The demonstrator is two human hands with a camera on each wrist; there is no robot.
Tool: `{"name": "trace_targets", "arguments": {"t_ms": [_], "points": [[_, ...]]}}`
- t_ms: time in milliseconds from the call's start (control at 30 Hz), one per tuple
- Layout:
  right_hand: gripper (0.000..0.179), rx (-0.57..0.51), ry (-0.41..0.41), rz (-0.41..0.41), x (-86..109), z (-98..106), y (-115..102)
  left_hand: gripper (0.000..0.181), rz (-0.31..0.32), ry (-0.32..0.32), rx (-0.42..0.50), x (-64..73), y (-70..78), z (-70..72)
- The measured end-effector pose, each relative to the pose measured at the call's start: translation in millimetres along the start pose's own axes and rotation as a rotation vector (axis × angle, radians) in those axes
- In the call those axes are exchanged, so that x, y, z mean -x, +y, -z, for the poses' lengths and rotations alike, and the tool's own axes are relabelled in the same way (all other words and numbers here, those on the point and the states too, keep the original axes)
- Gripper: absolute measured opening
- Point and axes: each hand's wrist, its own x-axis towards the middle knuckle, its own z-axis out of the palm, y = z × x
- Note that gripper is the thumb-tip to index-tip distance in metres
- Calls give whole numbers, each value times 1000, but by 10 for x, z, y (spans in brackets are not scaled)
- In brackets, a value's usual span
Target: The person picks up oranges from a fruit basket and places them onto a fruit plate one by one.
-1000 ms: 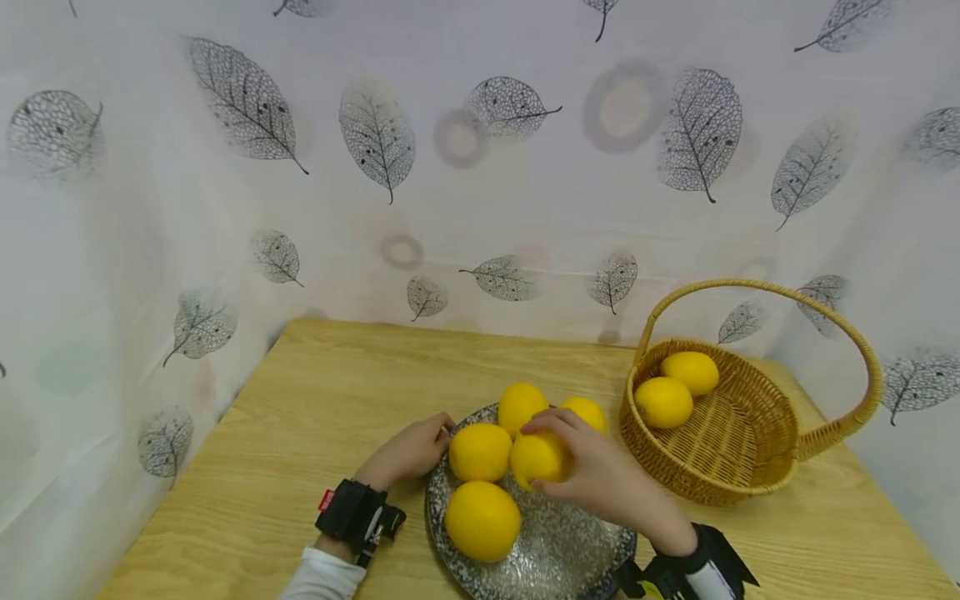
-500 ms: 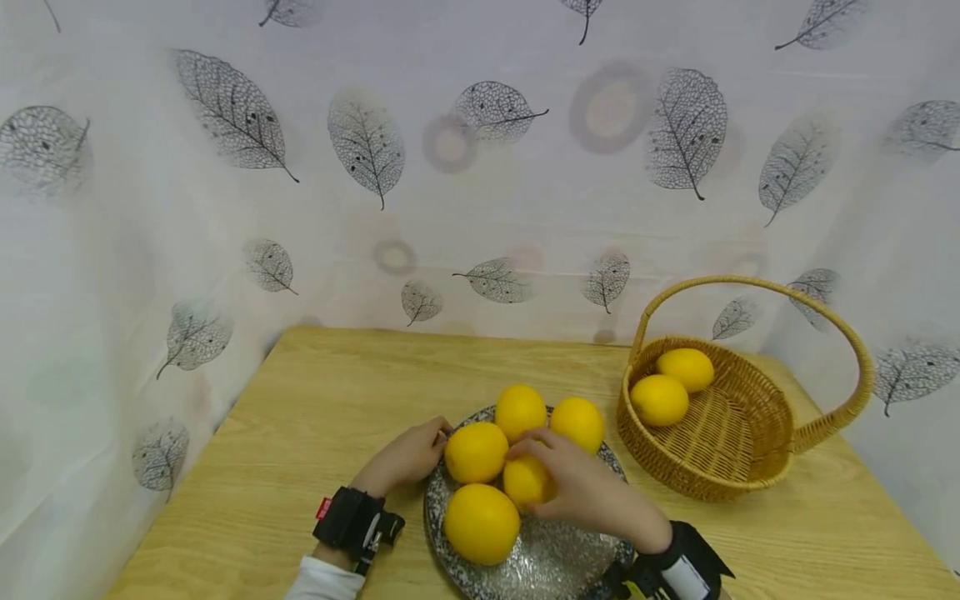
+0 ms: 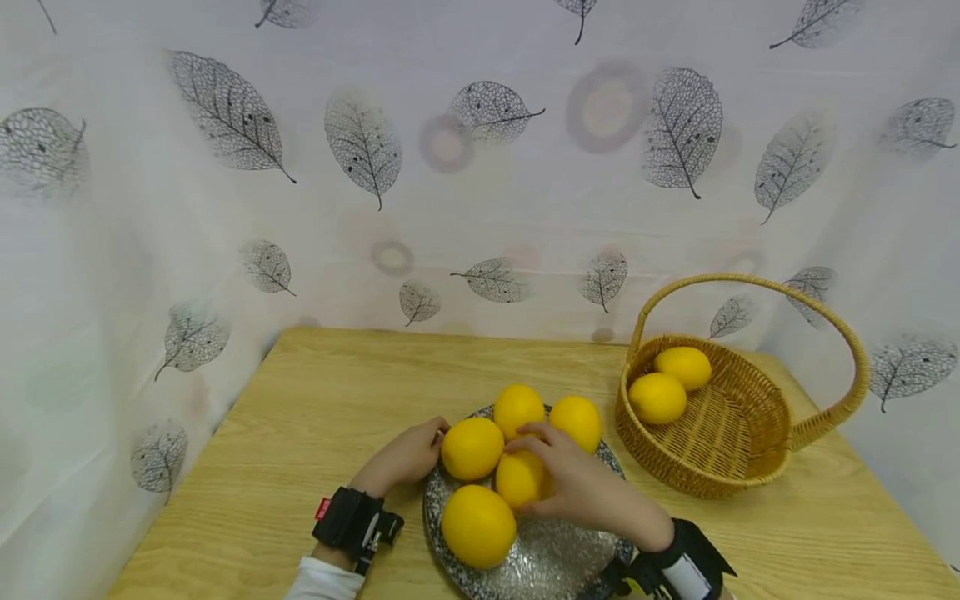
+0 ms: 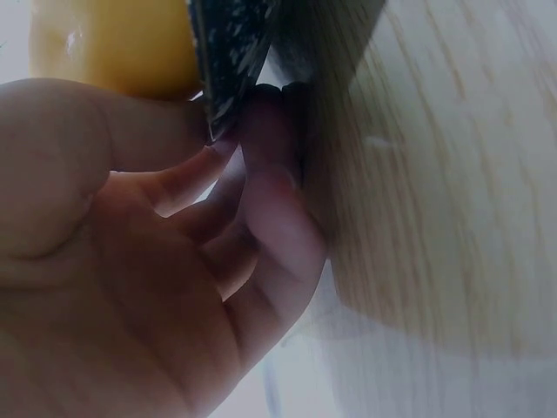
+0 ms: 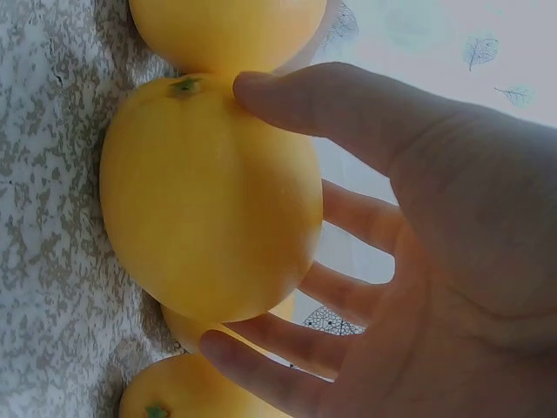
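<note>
My left hand [image 3: 405, 454] grips the left rim of a speckled dark plate [image 3: 566, 567]; in the left wrist view the thumb lies over the plate's edge [image 4: 228, 65], with fingers beneath. Several yellow lemons are on the plate. My right hand [image 3: 581, 483] holds the middle lemon [image 3: 517, 482], thumb on the near side and fingers curved round the far side. Seen from the right wrist, this lemon [image 5: 209, 200] sits against the plate's surface, its green stem end showing. Around it are a near lemon [image 3: 478, 527], a left lemon [image 3: 472, 448], a back lemon [image 3: 518, 408] and a right lemon [image 3: 577, 422].
A wicker basket [image 3: 675, 462] with a tall arched handle stands right of the plate, holding two lemons [image 3: 657, 398] at its left side. Both stand on a wooden table [image 3: 247, 467]. A leaf-patterned curtain [image 3: 480, 208] hangs behind.
My right hand has brought the middle lemon left and nearer, down among the others on the plate. My left hand stays on the rim. The head view has shifted slightly.
</note>
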Motion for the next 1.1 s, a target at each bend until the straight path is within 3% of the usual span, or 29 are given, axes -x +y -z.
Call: {"name": "trace_targets", "arguments": {"t_ms": [1100], "points": [[63, 1, -62, -3, 44, 90, 7, 25, 10, 1, 26, 7, 24, 3]]}}
